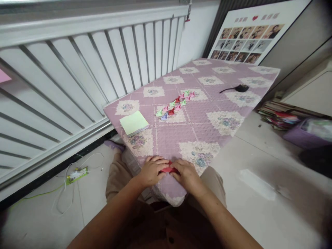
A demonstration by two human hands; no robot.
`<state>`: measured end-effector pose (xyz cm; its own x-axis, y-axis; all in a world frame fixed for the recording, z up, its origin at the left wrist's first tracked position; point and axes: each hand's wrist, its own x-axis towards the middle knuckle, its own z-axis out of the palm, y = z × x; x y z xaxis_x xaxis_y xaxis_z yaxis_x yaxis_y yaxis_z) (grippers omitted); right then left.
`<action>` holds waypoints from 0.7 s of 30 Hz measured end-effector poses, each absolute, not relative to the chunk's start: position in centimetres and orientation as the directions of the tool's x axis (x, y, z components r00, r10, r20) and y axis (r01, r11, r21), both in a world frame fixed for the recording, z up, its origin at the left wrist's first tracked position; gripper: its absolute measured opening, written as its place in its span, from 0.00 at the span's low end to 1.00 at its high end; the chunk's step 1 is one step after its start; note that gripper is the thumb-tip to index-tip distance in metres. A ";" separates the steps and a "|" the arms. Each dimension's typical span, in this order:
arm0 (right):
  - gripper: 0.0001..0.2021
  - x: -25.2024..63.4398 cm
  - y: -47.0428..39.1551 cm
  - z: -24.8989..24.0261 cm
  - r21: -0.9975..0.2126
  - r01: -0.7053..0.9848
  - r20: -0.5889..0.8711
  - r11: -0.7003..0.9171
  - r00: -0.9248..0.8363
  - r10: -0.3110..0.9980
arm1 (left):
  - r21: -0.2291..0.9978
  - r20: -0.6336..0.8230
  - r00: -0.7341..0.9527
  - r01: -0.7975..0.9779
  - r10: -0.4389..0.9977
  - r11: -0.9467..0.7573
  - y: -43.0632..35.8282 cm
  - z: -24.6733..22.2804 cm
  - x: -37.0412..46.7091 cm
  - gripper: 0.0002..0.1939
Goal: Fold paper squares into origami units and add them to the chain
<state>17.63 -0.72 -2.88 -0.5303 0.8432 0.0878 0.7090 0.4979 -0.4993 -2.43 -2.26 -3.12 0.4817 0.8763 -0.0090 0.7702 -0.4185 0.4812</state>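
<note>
Near the front corner of the table, a small piece of red paper lies between my two hands, partly hidden by the fingers. My left hand presses its left side, and my right hand presses its right side. Further back, several small folded paper pieces in green, pink, red and blue stand in two slanting rows. To their left lies a stack of light green square paper.
The table has a purple flowered cloth. A black object with a thin handle lies at its back right. Behind are a white radiator and a photo board. A power strip is on the floor at left.
</note>
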 end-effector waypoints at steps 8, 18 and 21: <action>0.07 17.4 -0.6 -3.1 -0.495 0.711 0.089 0.500 -0.530 0.843 | 0.480 0.021 0.484 0.763 0.875 -0.433 -2.3 -3.4 -2.5 0.16; 0.05 17.2 -0.6 -3.2 -0.371 0.738 0.123 0.564 -0.563 0.817 | 0.499 0.101 0.422 0.762 0.901 -0.413 -2.5 -3.7 -1.9 0.13; 0.09 17.0 -1.0 -3.2 -0.222 0.765 0.158 0.604 -0.584 0.797 | 0.508 0.129 0.368 0.773 0.921 -0.380 -2.4 -3.8 -1.4 0.12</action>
